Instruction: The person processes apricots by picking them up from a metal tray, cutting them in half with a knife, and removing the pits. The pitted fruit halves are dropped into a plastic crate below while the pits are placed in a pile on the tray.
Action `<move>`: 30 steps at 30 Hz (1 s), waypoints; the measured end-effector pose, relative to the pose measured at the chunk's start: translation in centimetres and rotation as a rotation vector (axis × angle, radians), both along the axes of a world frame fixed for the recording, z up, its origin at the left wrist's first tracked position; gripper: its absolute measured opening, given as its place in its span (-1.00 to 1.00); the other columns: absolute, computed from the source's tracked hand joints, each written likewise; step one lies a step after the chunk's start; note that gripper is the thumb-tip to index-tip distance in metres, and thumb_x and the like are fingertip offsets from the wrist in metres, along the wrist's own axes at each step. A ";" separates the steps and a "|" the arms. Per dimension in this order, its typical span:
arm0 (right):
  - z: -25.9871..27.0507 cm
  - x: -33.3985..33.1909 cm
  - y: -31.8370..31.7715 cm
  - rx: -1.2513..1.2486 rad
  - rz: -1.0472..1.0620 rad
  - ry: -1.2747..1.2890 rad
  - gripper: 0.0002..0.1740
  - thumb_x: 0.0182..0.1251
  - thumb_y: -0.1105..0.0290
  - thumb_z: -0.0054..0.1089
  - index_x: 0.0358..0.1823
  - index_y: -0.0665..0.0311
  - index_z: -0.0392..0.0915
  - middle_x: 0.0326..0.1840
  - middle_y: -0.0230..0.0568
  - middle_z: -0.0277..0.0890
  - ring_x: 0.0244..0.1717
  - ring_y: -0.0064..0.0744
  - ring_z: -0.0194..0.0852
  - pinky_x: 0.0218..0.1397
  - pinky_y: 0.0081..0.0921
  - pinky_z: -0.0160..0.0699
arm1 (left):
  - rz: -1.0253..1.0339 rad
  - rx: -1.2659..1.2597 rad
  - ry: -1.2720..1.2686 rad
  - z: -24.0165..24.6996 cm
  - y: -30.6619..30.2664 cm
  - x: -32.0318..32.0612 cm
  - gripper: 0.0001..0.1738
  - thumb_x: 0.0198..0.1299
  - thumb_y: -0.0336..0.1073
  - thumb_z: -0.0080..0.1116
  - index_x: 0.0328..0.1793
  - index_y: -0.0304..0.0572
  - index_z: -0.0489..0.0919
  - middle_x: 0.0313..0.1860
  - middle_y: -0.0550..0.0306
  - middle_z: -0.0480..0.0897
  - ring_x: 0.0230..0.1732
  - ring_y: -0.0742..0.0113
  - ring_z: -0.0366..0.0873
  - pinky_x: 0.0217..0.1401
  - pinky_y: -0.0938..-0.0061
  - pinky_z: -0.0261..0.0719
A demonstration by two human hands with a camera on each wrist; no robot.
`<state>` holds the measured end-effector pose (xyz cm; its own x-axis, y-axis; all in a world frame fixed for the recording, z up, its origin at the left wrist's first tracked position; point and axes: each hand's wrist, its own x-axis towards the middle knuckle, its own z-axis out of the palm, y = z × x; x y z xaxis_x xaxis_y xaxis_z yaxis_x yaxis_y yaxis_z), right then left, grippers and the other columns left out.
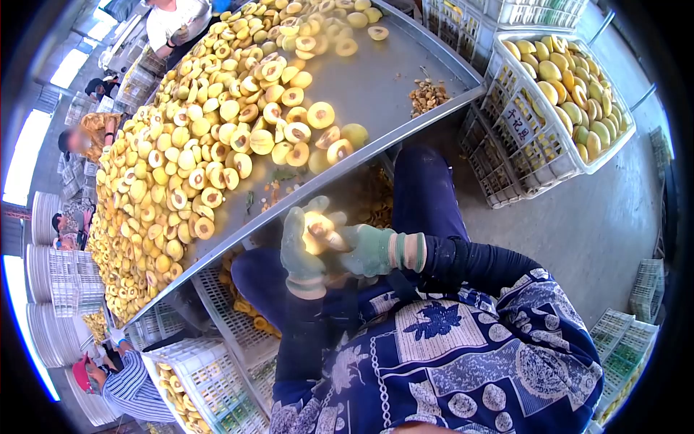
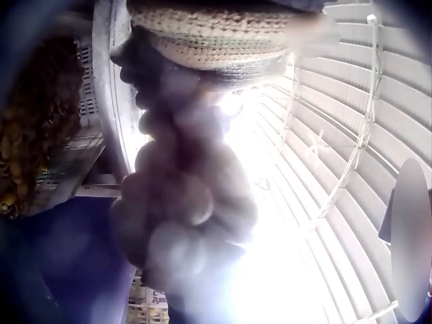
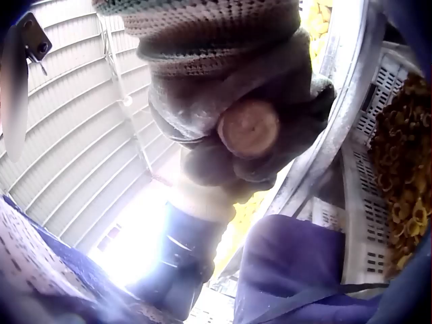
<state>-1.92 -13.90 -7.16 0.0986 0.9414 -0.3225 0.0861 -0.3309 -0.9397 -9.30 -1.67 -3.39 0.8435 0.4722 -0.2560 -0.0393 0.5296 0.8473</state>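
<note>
My left hand (image 1: 300,249), in a pale green knitted glove, holds a yellow peach (image 1: 315,226) in its fingers above my lap. Close against it, my gloved right hand (image 1: 372,250) grips a tool whose short end (image 1: 335,240) meets the fruit. The round wooden butt of the tool's handle (image 3: 249,129) pokes out of the right fist in the right wrist view; its working end is hidden there. In the left wrist view, glare and shadow blur the gloved fingers (image 2: 179,202).
A metal-rimmed table (image 1: 405,54) heaped with halved peaches (image 1: 217,123) stands before me, a small pile of pits (image 1: 429,96) near its corner. A crate of peaches (image 1: 531,137) stands at right. Below the table edge is a crate (image 3: 364,223) of scraps. Other people sit at left.
</note>
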 end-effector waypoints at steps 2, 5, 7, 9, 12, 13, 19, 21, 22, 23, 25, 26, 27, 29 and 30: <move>4.5 1.3 -1.1 -0.122 -0.005 0.250 -0.73 0.28 0.25 0.06 0.00 0.06 0.47 -0.27 -0.32 0.54 -0.38 -0.41 0.52 -0.36 -0.52 0.48 | -0.128 -0.082 0.003 0.7 0.7 -0.1 -0.37 0.34 0.08 -0.15 0.15 -0.44 0.42 -0.02 -0.10 0.57 -0.20 -0.05 0.61 -0.20 0.20 0.66; 7.6 1.5 -2.3 -0.203 -0.058 0.555 -0.82 0.24 0.26 0.08 -0.17 0.12 0.49 -0.45 -0.33 0.48 -0.58 -0.51 0.41 -0.63 -0.61 0.33 | -0.136 -0.122 -0.004 0.5 0.3 0.2 -0.41 0.34 0.05 -0.11 0.17 -0.39 0.43 0.02 -0.10 0.56 -0.16 -0.04 0.61 -0.18 0.24 0.66; 7.7 1.0 -2.2 -0.158 -0.103 0.612 -0.85 0.22 0.27 0.08 -0.28 0.15 0.50 -0.56 -0.35 0.43 -0.68 -0.56 0.32 -0.74 -0.65 0.21 | -0.013 -0.074 -0.013 0.0 -0.2 0.2 -0.44 0.34 0.03 -0.07 0.18 -0.37 0.43 0.04 -0.09 0.55 -0.14 -0.04 0.61 -0.17 0.25 0.66; 7.5 0.1 -1.6 -0.222 -0.278 0.188 -0.85 0.20 0.28 0.06 -0.46 0.17 0.44 -0.67 -0.41 0.32 -0.76 -0.60 0.18 -0.79 -0.63 0.08 | 0.043 0.144 -0.055 -0.7 -0.4 0.0 -0.50 0.34 -0.04 0.00 0.18 -0.33 0.45 0.06 -0.06 0.55 -0.11 0.02 0.61 -0.14 0.29 0.66; 8.8 0.7 -1.6 -0.325 -0.135 0.457 -0.83 0.20 0.26 0.07 -0.47 0.16 0.45 -0.69 -0.42 0.30 -0.80 -0.59 0.15 -0.77 -0.63 0.12 | 0.097 0.134 -0.057 -1.7 -0.2 -0.4 -0.54 0.33 -0.09 0.04 0.16 -0.33 0.47 0.06 0.00 0.56 -0.12 0.07 0.61 -0.13 0.34 0.64; 8.4 0.8 -1.7 -0.325 -0.133 0.458 -0.83 0.20 0.26 0.07 -0.47 0.16 0.45 -0.69 -0.42 0.30 -0.80 -0.59 0.15 -0.77 -0.63 0.12 | 0.120 0.161 -0.053 -1.8 -0.2 -0.6 -0.54 0.33 -0.09 0.04 0.15 -0.33 0.47 0.05 0.01 0.56 -0.13 0.08 0.61 -0.14 0.35 0.63; 9.0 0.3 -1.5 -0.262 -0.085 0.511 -0.85 0.20 0.26 0.07 -0.47 0.13 0.43 -0.69 -0.42 0.29 -0.82 -0.59 0.13 -0.79 -0.63 0.11 | 0.101 0.135 -0.027 -1.0 -0.1 -1.0 -0.55 0.33 -0.10 0.04 0.15 -0.32 0.48 0.03 0.03 0.58 -0.12 0.10 0.61 -0.13 0.38 0.62; 9.8 0.0 -1.4 -0.298 -0.209 0.369 -0.87 0.19 0.27 0.07 -0.41 0.14 0.44 -0.69 -0.43 0.28 -0.84 -0.60 0.09 -0.82 -0.63 0.06 | 0.130 0.160 -0.021 -1.0 -0.2 -0.9 -0.55 0.33 -0.09 0.04 0.15 -0.32 0.47 0.04 0.03 0.57 -0.11 0.10 0.60 -0.12 0.38 0.62; 9.6 0.0 -1.4 -0.296 -0.209 0.365 -0.87 0.19 0.27 0.07 -0.41 0.14 0.44 -0.69 -0.43 0.28 -0.84 -0.60 0.09 -0.82 -0.63 0.06 | 0.156 0.190 -0.018 -0.9 -0.2 -0.8 -0.54 0.34 -0.08 0.03 0.16 -0.32 0.47 0.05 0.03 0.57 -0.11 0.11 0.60 -0.11 0.38 0.62; 8.9 0.0 -1.4 -0.281 -0.172 0.463 -0.86 0.20 0.27 0.09 -0.38 0.17 0.44 -0.70 -0.45 0.27 -0.85 -0.62 0.07 -0.84 -0.64 0.06 | 0.157 0.190 -0.021 -1.1 -0.3 -0.7 -0.54 0.34 -0.08 0.03 0.16 -0.32 0.47 0.05 0.03 0.57 -0.11 0.11 0.60 -0.11 0.38 0.62; 7.6 -0.2 -1.7 -0.271 -0.133 0.568 -0.84 0.21 0.26 0.11 -0.34 0.19 0.45 -0.70 -0.46 0.27 -0.86 -0.63 0.06 -0.85 -0.64 0.06 | 0.246 0.283 -0.092 -1.9 -0.7 -0.8 -0.52 0.34 -0.06 0.02 0.16 -0.32 0.47 0.06 0.02 0.56 -0.10 0.12 0.60 -0.10 0.37 0.62; 7.1 -0.1 -1.7 -0.224 -0.104 0.755 -0.81 0.24 0.26 0.11 -0.34 0.23 0.45 -0.72 -0.48 0.26 -0.86 -0.66 0.07 -0.84 -0.67 0.07 | 0.261 0.264 -0.107 -2.0 -0.9 -0.8 -0.49 0.35 -0.03 -0.01 0.20 -0.32 0.44 0.08 0.02 0.56 -0.09 0.13 0.60 -0.23 0.42 0.65; 6.7 -0.1 -1.7 -0.174 -0.072 0.940 -0.79 0.26 0.25 0.11 -0.33 0.26 0.45 -0.73 -0.50 0.24 -0.85 -0.69 0.08 -0.84 -0.70 0.09 | 0.266 0.265 -0.107 -2.0 -0.8 -0.8 -0.49 0.35 -0.03 -0.01 0.20 -0.32 0.44 0.08 0.02 0.56 -0.09 0.13 0.60 -0.23 0.42 0.65; 5.7 -0.2 -1.5 -0.111 -0.030 1.117 -0.76 0.34 0.27 0.06 -0.31 0.34 0.48 -0.75 -0.56 0.22 -0.86 -0.75 0.07 -0.84 -0.77 0.11 | 0.211 0.271 -0.137 -1.7 -0.6 -0.9 -0.46 0.35 0.00 -0.03 0.26 -0.27 0.40 0.03 -0.03 0.58 -0.21 0.19 0.62 -0.39 0.49 0.65; 5.0 -0.3 -1.3 -0.062 0.000 1.289 -0.75 0.37 0.27 0.03 -0.27 0.35 0.49 -0.75 -0.58 0.22 -0.87 -0.76 0.07 -0.84 -0.78 0.12 | 0.214 0.273 -0.140 -1.4 -0.5 -0.9 -0.46 0.35 0.00 -0.03 0.26 -0.27 0.40 0.03 -0.03 0.58 -0.21 0.19 0.62 -0.39 0.49 0.65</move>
